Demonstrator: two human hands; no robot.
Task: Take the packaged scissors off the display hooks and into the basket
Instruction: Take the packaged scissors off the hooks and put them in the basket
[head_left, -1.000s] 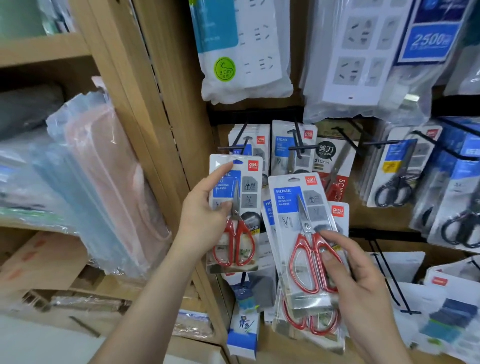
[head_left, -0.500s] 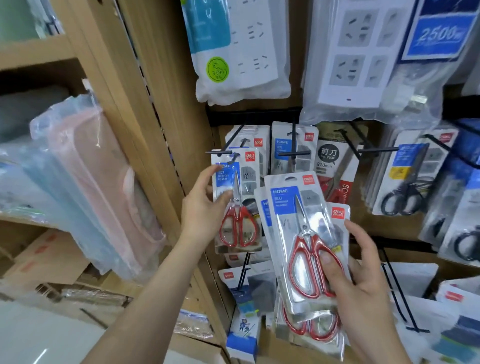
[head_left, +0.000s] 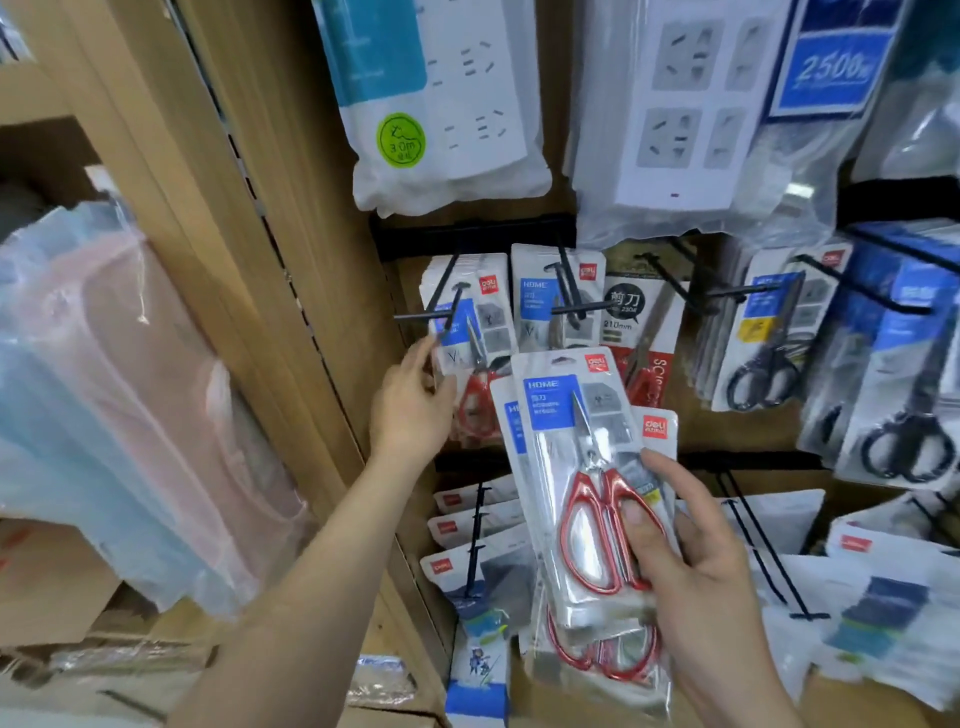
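My right hand (head_left: 696, 566) grips a fanned stack of packaged red-handled scissors (head_left: 571, 431), thumb across the front pack's handles, held in front of the lower display. My left hand (head_left: 413, 410) is up at the leftmost black display hook (head_left: 415, 316), fingers curled round the left edge of a smaller pack of red-handled scissors (head_left: 475, 358). That pack lies against the ones hanging there. More packs hang on the middle hook (head_left: 558, 296). No basket is in view.
Black-handled scissors packs (head_left: 763, 364) hang to the right. Bagged power strips (head_left: 447, 104) hang above. A wooden upright (head_left: 291, 260) stands left of the hooks, with plastic folders (head_left: 119, 389) on the shelf beyond. More hooks and packs (head_left: 478, 545) sit below.
My left hand has moved up and back with its small pack, from in front of the display to the leftmost hook. My right hand has kept its stack, shifting slightly.
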